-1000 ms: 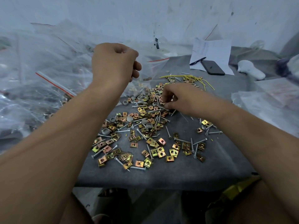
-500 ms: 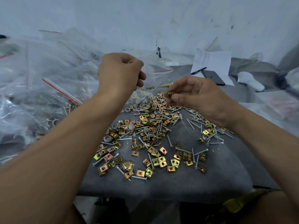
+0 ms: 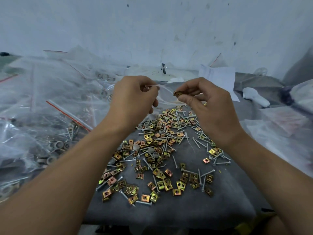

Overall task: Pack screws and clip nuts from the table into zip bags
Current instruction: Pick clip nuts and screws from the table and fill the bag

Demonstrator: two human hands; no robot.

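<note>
We log: left hand (image 3: 133, 99) raised above table, fingers pinching rim of clear zip bag (image 3: 166, 95). Right hand (image 3: 205, 106) level beside it — thumb and fingers clamped on small stack of clip nuts (image 3: 177, 93) at bag mouth. Below: loose clip nuts and screws (image 3: 157, 155) scattered over grey table (image 3: 169, 212). Filled bags (image 3: 50, 107) heaped at left.

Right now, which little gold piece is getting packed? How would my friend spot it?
Start at the grey table strewn with screws and gold clip nuts. Above that pile, the right hand pinches a clip nut beside the clear zip bag the left hand holds. It alone is in the air, not lying down.
</note>
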